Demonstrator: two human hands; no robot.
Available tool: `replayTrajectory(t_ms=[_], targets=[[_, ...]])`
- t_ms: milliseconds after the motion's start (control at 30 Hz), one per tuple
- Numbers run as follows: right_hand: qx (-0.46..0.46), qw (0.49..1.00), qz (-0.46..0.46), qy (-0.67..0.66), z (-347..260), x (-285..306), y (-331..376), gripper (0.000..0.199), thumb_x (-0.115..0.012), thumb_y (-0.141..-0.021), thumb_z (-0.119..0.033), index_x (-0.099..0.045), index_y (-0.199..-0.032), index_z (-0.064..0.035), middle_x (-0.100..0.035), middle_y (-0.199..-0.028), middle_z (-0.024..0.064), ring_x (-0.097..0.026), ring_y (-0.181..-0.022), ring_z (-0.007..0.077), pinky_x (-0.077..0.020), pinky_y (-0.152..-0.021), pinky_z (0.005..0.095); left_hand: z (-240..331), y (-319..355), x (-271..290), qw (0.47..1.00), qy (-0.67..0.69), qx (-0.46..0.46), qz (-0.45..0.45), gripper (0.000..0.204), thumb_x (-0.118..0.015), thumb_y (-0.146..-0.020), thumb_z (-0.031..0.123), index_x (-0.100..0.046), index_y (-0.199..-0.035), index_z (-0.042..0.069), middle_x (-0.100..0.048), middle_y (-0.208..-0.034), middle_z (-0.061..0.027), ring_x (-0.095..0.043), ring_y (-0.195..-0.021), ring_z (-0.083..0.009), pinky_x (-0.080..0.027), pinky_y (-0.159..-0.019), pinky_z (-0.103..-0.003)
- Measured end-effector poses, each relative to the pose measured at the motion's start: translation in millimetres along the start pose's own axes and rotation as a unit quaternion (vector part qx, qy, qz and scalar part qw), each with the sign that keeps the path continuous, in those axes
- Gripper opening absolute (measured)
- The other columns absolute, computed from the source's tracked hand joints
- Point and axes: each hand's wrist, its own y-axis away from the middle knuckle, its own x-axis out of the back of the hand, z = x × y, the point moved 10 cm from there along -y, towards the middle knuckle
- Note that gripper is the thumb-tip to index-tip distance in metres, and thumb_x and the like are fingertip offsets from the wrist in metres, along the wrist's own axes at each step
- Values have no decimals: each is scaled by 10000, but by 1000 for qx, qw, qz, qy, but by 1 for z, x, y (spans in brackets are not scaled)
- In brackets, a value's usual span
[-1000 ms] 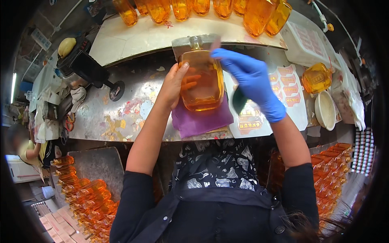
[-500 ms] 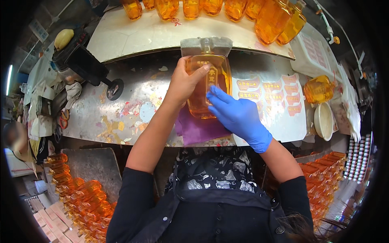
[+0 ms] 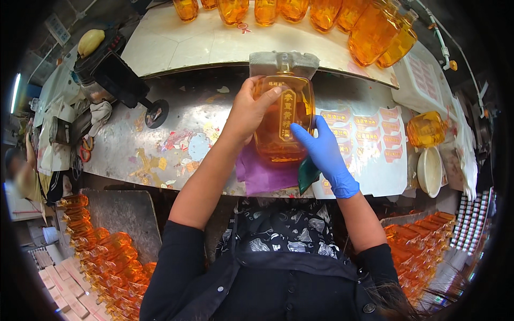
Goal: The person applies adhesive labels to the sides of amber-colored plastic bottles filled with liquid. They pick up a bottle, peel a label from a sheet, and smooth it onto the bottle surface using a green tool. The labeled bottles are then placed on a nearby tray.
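The worn metal tabletop (image 3: 176, 139) is carrying a purple cloth (image 3: 262, 174), and on it an amber bottle (image 3: 281, 120) is lying flat. The bare left hand (image 3: 249, 109) is clasping its shoulder, fingers curled round. The blue-gloved right hand (image 3: 324, 152) is pressing extended fingers beside the gold label (image 3: 288, 107), seemingly smoothing it; next, I'd judge, firm even rubbing along the edges.

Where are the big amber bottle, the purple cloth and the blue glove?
amber bottle (image 3: 278, 128), head view, on its glass body beside the label.
purple cloth (image 3: 262, 176), head view, on its flat middle below the bottle.
blue-gloved right hand (image 3: 324, 152), head view, on its back.
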Motion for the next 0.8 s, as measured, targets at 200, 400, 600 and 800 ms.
replayTrajectory(t_ms=[200, 400, 600, 800], targets=[[-12, 1000, -12, -25, -2, -4, 1, 549, -721, -805, -423, -539, -1060, 27, -585, -932, 104, -541, -847, 161, -457, -774, 301, 0, 1, 0, 1000, 10, -4, -7, 444, -612, -915, 134, -416, -1282, -20, -586, -1191, -134, -563, -1130, -188, -434, -992, -311], [-21, 999, -20, -24, 0, -4, 0, 534, -727, -805, -408, -539, -1058, 23, -584, -932, 98, -537, -844, 152, -456, -768, 290, -4, -1, 1, 1000, 17, -13, -8, 429, -605, -919, 129, -420, -1277, -18, -585, -1192, -133, -563, -1131, -188, -436, -991, -315], [-23, 998, -28, -45, -4, -5, 2, 531, -718, -821, -385, -540, -1099, 30, -613, -972, 114, -573, -879, 157, -472, -799, 301, 2, 4, -3, 999, 32, -2, -11, 422, -602, -920, 124, -421, -1275, -16, -574, -1198, -126, -562, -1122, -180, -441, -989, -316], [-28, 998, -29, -38, -2, -5, 2, 533, -711, -828, -382, -538, -1115, 33, -624, -981, 119, -584, -884, 157, -478, -796, 305, 1, 3, -3, 999, 38, -13, -20, 472, -619, -913, 151, -396, -1281, -45, -594, -1195, -159, -558, -1121, -181, -418, -991, -306]])
